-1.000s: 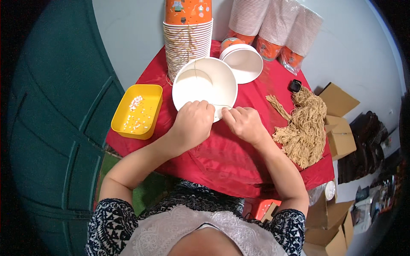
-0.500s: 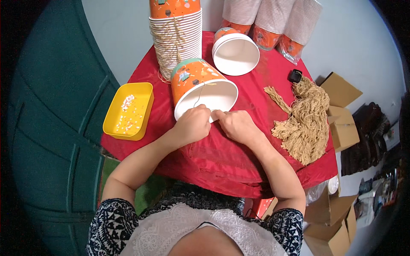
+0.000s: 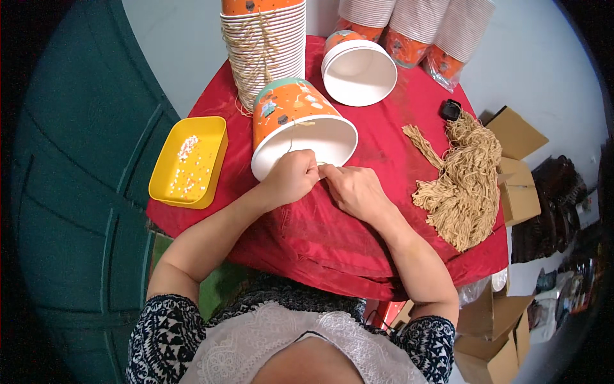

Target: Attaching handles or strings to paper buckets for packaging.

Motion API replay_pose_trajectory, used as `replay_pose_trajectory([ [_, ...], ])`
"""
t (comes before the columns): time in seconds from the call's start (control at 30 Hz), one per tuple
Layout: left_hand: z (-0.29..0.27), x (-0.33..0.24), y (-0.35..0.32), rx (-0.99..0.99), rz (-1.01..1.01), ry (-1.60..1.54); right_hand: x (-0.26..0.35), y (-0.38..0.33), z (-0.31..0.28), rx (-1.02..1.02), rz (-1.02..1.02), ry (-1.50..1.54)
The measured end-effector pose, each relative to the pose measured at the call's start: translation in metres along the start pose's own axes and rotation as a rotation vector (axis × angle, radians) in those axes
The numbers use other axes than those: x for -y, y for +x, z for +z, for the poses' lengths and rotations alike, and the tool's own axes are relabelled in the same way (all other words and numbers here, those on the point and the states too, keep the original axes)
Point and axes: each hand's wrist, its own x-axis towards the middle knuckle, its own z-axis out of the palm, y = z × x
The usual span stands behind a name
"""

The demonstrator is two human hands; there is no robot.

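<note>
- A dark green door (image 3: pixel 64 160) fills the scene at your left.
- The red-draped counter (image 3: pixel 320 249) spreads before you, bearing paper buckets, string and beads.
- Three wrapped bucket stacks (image 3: pixel 412 25) stand at the back right; a tall bucket stack (image 3: pixel 289 54), threaded with tan strands, rises at the back left.
- A cardboard box (image 3: pixel 519 192) sits open beyond the right edge.
- A loose hank of tan string (image 3: pixel 464 185) sprawls near your right forearm.
- The orange bucket (image 3: pixel 284 115), green-based and white inside, lies tipped at the counter's middle, just before the tall stack, its mouth toward you.
- Behind it, nested buckets (image 3: pixel 361 73) rest on their side.
- A yellow tray (image 3: pixel 206 141) sits at your left.
- Your left hand (image 3: pixel 293 178), fingers curled, and right hand (image 3: pixel 358 192), thumb against forefinger, meet at the bucket's near rim, pinching there; whatever lies between the fingertips is hidden.
- A black object (image 3: pixel 450 109) tops the hank.
- A thin cord (image 3: pixel 292 131) hangs at the bucket's upper rim.
- Tiny white and orange beads (image 3: pixel 187 146) dot the tray.
</note>
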Motion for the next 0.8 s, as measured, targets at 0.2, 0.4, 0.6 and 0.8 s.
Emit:
replay_pose_trajectory([
  [0.2,-0.014,-0.014,-0.003,0.237,-0.314,-0.252,0.004,-0.003,-0.012,-0.108,-0.048,0.148],
  [0.4,-0.011,-0.001,-0.006,0.266,-0.282,-0.359,0.006,0.000,-0.017,-0.248,-0.077,0.142],
  [0.6,-0.005,-0.002,-0.011,0.209,-0.301,-0.360,0.004,0.002,-0.016,-0.329,0.009,0.114],
  [0.8,0.001,0.003,-0.012,0.142,-0.208,-0.191,0.018,0.004,-0.025,-0.353,-0.123,0.170],
])
